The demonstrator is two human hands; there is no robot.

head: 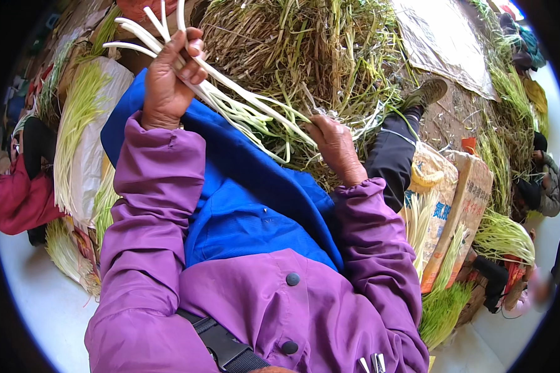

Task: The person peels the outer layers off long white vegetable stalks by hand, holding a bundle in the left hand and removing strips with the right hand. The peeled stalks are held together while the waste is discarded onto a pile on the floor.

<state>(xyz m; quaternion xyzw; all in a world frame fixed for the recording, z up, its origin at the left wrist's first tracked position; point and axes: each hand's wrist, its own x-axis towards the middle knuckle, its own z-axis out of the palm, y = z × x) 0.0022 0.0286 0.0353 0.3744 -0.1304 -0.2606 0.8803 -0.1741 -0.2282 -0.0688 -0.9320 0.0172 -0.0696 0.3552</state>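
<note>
My left hand (170, 81) is raised and closed around a small bunch of long pale stalks (210, 95), vegetable shoots by their look. Their thick white ends fan out above my fingers, while the thinner greenish ends hang down to the right. At that lower end my right hand (338, 147) pinches thin greenish strands, its fingertips partly hidden. Below the bunch a blue apron (261, 205) covers my lap. Beyond my hands rises a large heap of dry and green plant trimmings (303, 51).
White sheeting (448, 46) lies at upper right. Printed sacks (466, 196) stand beside my right leg with pale stalks (422, 219) against them. At left, long stalks (81, 126) lie on a white sack. Other people sit at both sides, one in a red sleeve (25, 200).
</note>
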